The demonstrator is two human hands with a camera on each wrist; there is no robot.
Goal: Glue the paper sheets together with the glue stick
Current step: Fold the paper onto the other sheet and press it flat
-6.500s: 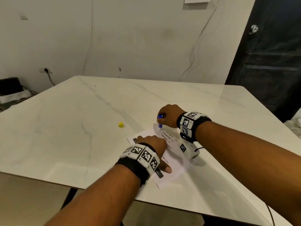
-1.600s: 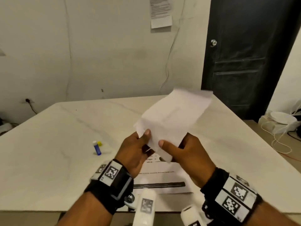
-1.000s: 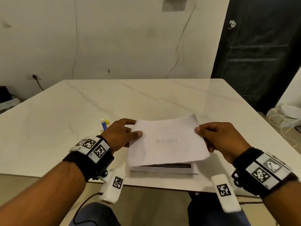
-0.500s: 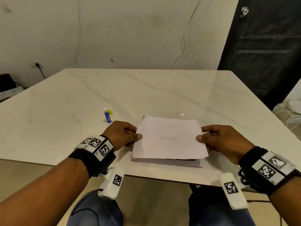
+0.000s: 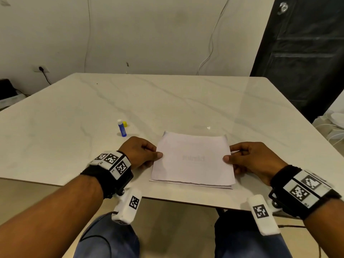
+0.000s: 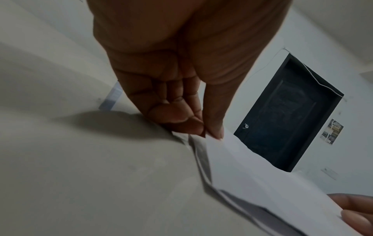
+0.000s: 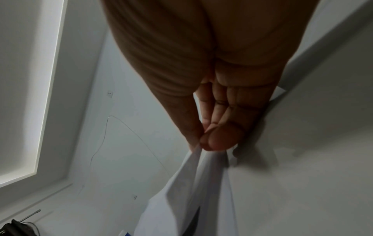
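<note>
Paper top sheet [image 5: 192, 159] is pinched by left hand [image 5: 138, 155] at 9 o'clock and right hand [image 5: 253, 161] at 3 o'clock; uneven lowering could misalign it.

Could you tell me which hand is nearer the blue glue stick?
Left. The left hand sits just in front of the glue stick; the right hand is across the paper sheets.

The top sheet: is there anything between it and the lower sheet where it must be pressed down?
Nothing visible. The top sheet, pinched by the left hand and right hand, lies over the lower sheet.
</note>
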